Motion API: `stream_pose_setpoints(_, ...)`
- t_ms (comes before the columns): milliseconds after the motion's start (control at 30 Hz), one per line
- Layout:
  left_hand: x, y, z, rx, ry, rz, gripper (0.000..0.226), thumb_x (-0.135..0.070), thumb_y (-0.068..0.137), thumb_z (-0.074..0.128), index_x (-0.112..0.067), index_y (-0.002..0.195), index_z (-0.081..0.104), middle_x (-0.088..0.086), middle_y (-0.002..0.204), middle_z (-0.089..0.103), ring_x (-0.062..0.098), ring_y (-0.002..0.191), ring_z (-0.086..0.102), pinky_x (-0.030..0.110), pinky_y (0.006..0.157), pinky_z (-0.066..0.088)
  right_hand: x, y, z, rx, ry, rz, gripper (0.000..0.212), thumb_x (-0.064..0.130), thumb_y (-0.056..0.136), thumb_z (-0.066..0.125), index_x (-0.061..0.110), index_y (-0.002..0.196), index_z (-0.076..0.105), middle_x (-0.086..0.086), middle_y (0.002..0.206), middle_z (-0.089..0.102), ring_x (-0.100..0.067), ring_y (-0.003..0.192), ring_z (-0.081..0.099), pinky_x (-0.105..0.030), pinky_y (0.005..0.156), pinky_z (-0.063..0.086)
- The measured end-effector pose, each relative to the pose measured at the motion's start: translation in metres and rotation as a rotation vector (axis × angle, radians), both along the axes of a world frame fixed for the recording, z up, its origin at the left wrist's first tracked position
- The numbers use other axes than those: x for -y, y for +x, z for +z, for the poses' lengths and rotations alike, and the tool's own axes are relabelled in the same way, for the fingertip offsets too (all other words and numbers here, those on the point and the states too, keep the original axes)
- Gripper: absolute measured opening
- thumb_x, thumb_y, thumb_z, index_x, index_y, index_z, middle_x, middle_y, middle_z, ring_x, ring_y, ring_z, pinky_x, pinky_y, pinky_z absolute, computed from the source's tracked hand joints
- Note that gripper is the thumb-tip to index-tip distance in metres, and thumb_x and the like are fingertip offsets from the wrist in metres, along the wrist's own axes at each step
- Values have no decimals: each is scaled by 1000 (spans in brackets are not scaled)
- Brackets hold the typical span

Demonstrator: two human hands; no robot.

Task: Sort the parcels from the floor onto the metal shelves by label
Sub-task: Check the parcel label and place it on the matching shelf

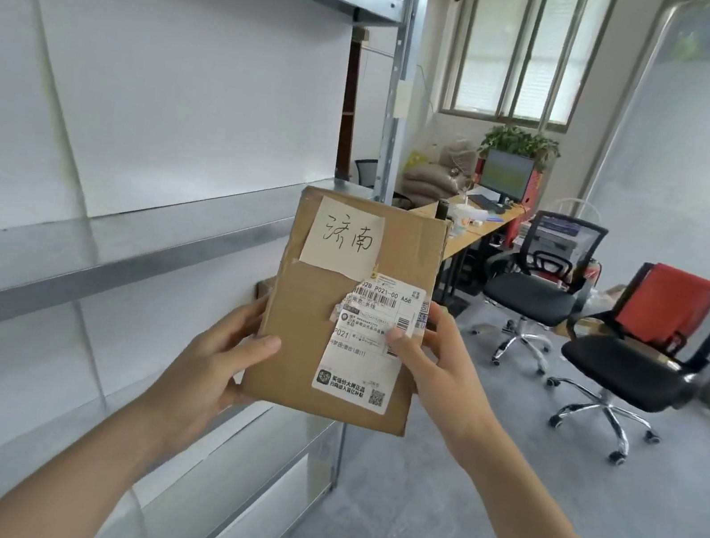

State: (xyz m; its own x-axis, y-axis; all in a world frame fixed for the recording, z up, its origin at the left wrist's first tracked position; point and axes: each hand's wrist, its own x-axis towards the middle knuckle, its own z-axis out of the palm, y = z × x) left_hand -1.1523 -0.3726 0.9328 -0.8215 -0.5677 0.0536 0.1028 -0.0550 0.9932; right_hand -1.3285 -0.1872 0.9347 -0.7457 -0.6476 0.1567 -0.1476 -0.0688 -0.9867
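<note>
Bare galvanised metal shelves (189, 236) against white wall, on grey floor (469, 499).

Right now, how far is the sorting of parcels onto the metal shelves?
It looks early. Done: nothing can be confirmed, since the shelves in view hold no parcel. In hand: one cardboard parcel is held upright by the left hand and the right hand, its handwritten note facing the camera. Left: putting this parcel on its shelf. The parcels on the floor are out of view.
</note>
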Motion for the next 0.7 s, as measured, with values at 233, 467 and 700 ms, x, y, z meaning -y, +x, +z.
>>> stream_pose_setpoints(233,63,-92,5,-7,28,-118,49,-12,104,56,-36,147,56,-8,135,74,20,118,74,48,94,62,46,-75,14,-10,52,-118,35,33,98,70,32,130,57,1,120,75,-7,93,79,-24,72,57)
stream_pose_setpoints(467,115,-170,15,-34,54,-183,46,-12,102,59,-35,142,61,-7,133,74,20,121,72,46,89,64,84,-137,32,-51,59,-199,28,35,95,72,36,120,60,1,124,71,-11,97,78,-39,84,64)
stream_pose_setpoints(700,135,-219,22,-18,22,-206,46,-16,100,64,-36,142,61,-5,133,75,22,117,74,53,90,62,105,-191,36,-50,32,-181,20,29,99,67,36,115,58,14,110,80,-7,97,78,-28,75,58)
